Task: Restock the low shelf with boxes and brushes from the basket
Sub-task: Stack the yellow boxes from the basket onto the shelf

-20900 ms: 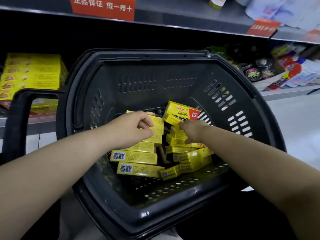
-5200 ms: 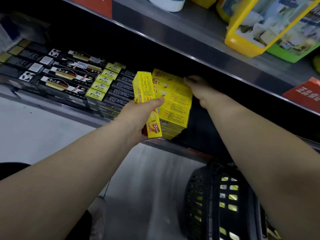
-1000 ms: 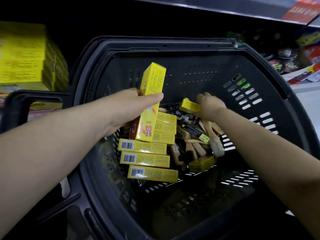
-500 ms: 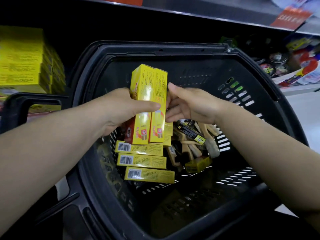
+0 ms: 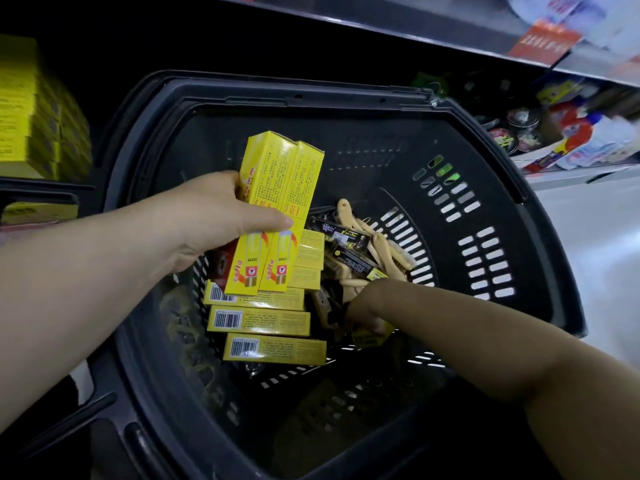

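Left hand grips two boxes over the basket; right hand reaches inside.
It dips among brushes onto a small box, grip unclear; more boxes lie by the basket's left wall.

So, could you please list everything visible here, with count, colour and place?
basket: one, black, before the shelves.
held boxes: two visible, yellow, nearly upright over the basket.
loose boxes: at least five, yellow, lying in the basket.
brushes: several, tan wooden handles, piled in the basket.
shelf boxes: one stack, yellow, shelf at left.
tins: a few, dark, shelf at right.
tag: one, red, upper shelf edge.
left hand: one, grips the held boxes.
right hand: one, low in the basket beside the brushes; fingers hidden.
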Motion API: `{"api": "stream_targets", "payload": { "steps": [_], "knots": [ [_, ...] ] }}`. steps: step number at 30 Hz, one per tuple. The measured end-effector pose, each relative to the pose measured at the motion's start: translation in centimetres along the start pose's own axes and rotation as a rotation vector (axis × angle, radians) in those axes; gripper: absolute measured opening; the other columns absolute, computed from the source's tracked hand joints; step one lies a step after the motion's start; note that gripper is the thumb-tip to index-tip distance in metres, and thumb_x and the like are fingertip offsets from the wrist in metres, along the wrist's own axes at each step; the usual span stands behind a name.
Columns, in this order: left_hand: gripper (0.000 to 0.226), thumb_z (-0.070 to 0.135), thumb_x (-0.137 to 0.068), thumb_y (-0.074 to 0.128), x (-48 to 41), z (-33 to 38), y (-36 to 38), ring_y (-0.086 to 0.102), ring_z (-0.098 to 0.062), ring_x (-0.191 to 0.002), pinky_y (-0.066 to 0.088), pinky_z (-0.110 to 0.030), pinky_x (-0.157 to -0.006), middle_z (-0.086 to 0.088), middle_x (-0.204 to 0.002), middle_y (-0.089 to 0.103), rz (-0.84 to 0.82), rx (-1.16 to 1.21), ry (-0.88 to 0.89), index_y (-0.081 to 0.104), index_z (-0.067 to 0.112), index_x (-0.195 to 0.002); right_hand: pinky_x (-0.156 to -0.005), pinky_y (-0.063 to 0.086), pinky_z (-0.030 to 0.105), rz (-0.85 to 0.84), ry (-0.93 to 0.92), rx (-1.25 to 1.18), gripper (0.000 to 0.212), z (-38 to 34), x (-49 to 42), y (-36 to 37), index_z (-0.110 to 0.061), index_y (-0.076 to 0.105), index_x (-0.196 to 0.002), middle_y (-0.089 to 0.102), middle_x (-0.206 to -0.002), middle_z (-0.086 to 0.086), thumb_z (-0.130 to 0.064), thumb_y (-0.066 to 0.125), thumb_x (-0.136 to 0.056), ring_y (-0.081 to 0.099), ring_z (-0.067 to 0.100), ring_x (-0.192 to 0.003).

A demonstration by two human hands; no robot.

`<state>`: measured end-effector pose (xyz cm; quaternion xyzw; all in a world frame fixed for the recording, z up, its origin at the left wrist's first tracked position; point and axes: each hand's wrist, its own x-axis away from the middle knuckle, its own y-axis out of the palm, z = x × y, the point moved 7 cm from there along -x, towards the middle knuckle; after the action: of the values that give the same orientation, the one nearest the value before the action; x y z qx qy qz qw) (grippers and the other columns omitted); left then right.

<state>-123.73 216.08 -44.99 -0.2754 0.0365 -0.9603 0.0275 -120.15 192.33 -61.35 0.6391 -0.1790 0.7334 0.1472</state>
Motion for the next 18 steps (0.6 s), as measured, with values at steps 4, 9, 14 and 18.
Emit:
{"api": "stream_targets", "payload": {
  "steps": [4, 9, 14, 18],
  "knots": [
    [0.026, 0.022, -0.072, 0.076, 0.0, 0.1, 0.1, 0.071, -0.021, -0.085, 0.053, -0.034, -0.081, -0.002, -0.089, 0.075, -0.025, 0.002, 0.016, 0.066, 0.021, -0.096, -0.090, 0.046, 0.037, 0.109, -0.042, -0.184, 0.059, 0.4, 2.0, -1.8, -0.019, 0.048, -0.135, 0.049, -0.135, 0.008, -0.023, 0.071, -0.081, 0.047, 0.030, -0.123],
    [0.046, 0.022, -0.063, 0.075, 0.7, 0.2, 0.6, 0.072, -0.018, -0.084, 0.055, -0.030, -0.070, -0.004, -0.092, 0.075, -0.113, 0.195, -0.041, 0.065, 0.013, -0.107, -0.085, 0.050, 0.026, 0.410, -0.345, -0.661, 0.036, 1.9, 10.6, -8.3, -0.019, 0.064, -0.110, 0.069, -0.101, 0.000, -0.027, 0.076, -0.077, 0.064, 0.011, -0.093],
    [0.043, 0.029, -0.051, 0.074, 2.4, 1.6, -0.4, 0.072, -0.020, -0.070, 0.060, -0.032, -0.058, -0.010, -0.085, 0.075, -0.134, 0.353, -0.048, 0.072, 0.010, -0.089, -0.080, 0.052, 0.032, 0.750, -0.708, -1.429, 0.026, 3.1, 18.9, -13.2, -0.010, 0.062, -0.106, 0.066, -0.098, 0.010, -0.024, 0.056, -0.085, 0.063, 0.017, -0.087],
    [0.025, 0.034, -0.050, 0.073, 4.4, 2.8, -2.3, 0.072, -0.021, -0.065, 0.057, -0.031, -0.051, -0.008, -0.080, 0.075, -0.130, 0.396, -0.014, 0.077, 0.019, -0.069, -0.102, 0.037, 0.057, 0.949, -0.669, -1.660, 0.051, 2.3, 20.7, -15.9, -0.002, 0.050, -0.130, 0.051, -0.130, 0.030, -0.039, 0.035, -0.098, 0.055, 0.038, -0.110]
  ]
}}
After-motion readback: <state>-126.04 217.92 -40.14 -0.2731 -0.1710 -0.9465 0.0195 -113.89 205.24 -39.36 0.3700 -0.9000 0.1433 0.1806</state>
